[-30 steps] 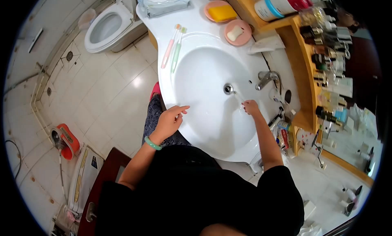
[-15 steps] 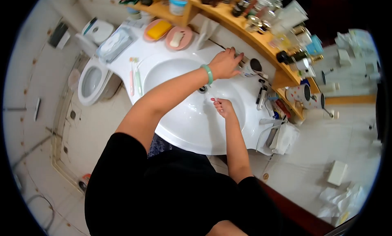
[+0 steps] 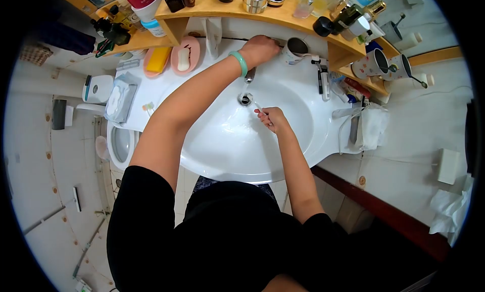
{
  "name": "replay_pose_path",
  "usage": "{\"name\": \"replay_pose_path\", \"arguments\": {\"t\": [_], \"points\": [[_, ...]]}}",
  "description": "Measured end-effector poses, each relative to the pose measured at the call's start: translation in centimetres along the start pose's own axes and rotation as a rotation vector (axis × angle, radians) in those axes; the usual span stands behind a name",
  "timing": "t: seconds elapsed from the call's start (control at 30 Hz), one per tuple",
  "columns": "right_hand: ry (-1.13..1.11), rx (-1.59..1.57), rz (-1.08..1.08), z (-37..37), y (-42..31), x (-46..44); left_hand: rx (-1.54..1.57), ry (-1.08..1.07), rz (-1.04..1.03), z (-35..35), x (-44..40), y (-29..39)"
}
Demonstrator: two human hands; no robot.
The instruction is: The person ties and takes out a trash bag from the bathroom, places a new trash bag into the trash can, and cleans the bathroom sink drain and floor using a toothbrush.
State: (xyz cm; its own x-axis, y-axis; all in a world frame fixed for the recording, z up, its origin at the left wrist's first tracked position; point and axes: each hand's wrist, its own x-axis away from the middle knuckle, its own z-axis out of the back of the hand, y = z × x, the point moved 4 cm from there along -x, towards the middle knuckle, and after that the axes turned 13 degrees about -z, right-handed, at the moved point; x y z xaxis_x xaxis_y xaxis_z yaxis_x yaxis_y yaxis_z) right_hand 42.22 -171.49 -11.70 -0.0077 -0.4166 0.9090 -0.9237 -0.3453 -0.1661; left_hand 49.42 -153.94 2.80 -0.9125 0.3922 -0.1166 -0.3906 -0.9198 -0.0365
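My left hand (image 3: pixel 260 49), with a green bangle (image 3: pixel 239 63) at its wrist, is closed over the faucet handle, which it hides. Below it the metal faucet spout (image 3: pixel 250 76) points into the white washbasin (image 3: pixel 212 135). In my right hand (image 3: pixel 273 120) is a thin, pale toothbrush (image 3: pixel 259 108), pinched between the fingers; its far end is too small to make out clearly. That end slants toward the metal drain (image 3: pixel 245 99), where water glistens. A patterned cup (image 3: pixel 294 50) stands just right of my left hand.
Two pink soap dishes (image 3: pixel 194 43) and a pack of wipes (image 3: pixel 121 97) lie on the left counter. Razors (image 3: pixel 323 82) rest at the right. A wooden shelf (image 3: pixel 212 8) crowded with bottles and jars overhangs the back. A toilet (image 3: pixel 123 143) stands at left.
My left hand has gone from open fingers above the faucet to closed on its handle. The right hand still holds the toothbrush over the basin. The head view has turned and shifted.
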Motion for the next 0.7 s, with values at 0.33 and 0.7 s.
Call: {"name": "replay_pose_path", "arguments": {"t": [0.33, 0.7], "points": [[0.108, 0.142, 0.117, -3.6, 0.1, 0.9, 0.058, 0.200, -0.052, 0.6, 1.5, -0.4], [0.275, 0.257, 0.270, -5.4, 2.0, 4.0, 0.052, 0.332, -0.082, -0.3, 1.5, -0.9]]}}
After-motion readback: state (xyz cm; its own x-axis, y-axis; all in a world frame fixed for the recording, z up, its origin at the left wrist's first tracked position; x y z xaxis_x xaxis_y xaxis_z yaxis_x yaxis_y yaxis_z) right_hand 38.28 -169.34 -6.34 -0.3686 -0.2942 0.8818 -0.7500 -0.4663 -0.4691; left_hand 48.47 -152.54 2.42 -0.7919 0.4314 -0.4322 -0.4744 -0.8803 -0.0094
